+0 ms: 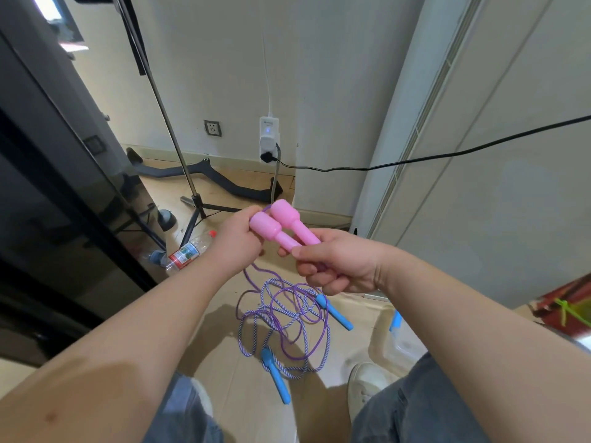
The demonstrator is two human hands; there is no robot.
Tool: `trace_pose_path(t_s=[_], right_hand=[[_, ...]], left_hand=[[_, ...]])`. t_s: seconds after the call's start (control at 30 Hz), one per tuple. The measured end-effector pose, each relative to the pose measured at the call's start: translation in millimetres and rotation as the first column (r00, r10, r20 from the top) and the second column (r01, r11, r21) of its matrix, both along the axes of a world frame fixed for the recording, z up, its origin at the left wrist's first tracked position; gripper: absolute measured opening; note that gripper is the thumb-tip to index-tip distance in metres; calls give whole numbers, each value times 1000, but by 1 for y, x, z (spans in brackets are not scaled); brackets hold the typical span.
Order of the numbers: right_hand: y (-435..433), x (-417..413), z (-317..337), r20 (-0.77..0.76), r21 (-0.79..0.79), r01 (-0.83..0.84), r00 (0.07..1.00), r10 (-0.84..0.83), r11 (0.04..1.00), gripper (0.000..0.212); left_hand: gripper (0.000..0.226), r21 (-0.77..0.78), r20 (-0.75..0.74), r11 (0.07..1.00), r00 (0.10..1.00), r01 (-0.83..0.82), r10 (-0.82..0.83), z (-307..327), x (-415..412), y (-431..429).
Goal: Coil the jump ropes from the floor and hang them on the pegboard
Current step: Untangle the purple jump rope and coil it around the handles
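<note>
The left hand [238, 239] curls round the wide heads of two pink handles [281, 228], and the right hand [335, 266] pinches their thin ends, holding them side by side above the floor. At far left a plastic bottle [187, 252] lies on its side, its red-and-white label too blurred to read. The purple rope [326, 330] drops from the grip into a floor tangle with a striped rope [243, 346] bearing blue handles [276, 375].

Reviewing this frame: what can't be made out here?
The pegboard: nowhere in the head view.
The pink handles: lower ends buried in the right hand, head view.
The ropes on the floor: strands overlap, so which belongs to which is unclear.
A blue object: mostly covered by the right forearm, so unidentifiable.
</note>
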State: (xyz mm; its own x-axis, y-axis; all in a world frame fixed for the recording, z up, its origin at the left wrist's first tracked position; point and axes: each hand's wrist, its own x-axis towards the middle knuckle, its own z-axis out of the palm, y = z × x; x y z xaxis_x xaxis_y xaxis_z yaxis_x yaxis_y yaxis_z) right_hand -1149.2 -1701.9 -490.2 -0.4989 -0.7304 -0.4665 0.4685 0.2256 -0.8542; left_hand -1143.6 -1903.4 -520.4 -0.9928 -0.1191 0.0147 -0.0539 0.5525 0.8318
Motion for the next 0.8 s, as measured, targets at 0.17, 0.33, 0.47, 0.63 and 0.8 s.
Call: trace_pose_path(t_s=[0.17, 0.33, 0.47, 0.63, 0.8], right_hand=[[-17, -1, 4, -139, -34, 207, 968, -210, 978, 11], [-23, -3, -1, -616, 219, 340, 775, -141, 915, 5], [-35, 7, -17, -789, 614, 449, 364, 494, 650, 15], [-38, 15, -32, -685, 706, 476, 275, 674, 524, 25], [-36, 20, -43, -553, 810, 391, 255, 793, 438, 23]], left_hand=[[17, 98, 186, 992, 981, -77, 58, -6, 1, 12], [22, -182, 288, 977, 956, 110, -53, -12, 10, 30], [22, -417, 449, 836, 881, 356, -151, -6, 14, 34], [33, -580, 483, 603, 827, 548, -287, 1, 25, 19], [27, -710, 361, 422, 806, 563, -468, 14, 26, 19]])
